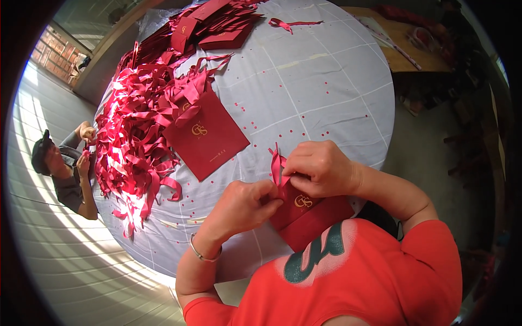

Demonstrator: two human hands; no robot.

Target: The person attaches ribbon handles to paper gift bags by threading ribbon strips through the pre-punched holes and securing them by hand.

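A dark red paper gift bag (307, 224) with gold lettering lies at the near edge of the table, close against my body. A pink-red ribbon (276, 163) rises from its top edge. My right hand (322, 167) is closed in a pinch on this ribbon, over the bag. My left hand (242, 209), wearing a bracelet (205, 253) at the wrist, is closed, with thumb and forefinger pressed together beside the ribbon's base. What lies between those left fingertips is too small to make out.
Finished-looking red bags with a large heap of ribbons (136, 119) cover the table's left side. Another red bag (209, 138) lies flat beside it, and stacked bags (228, 32) stand at the back. A loose ribbon (291, 24) and small red dots are scattered about. Another person (65, 168) works at the left.
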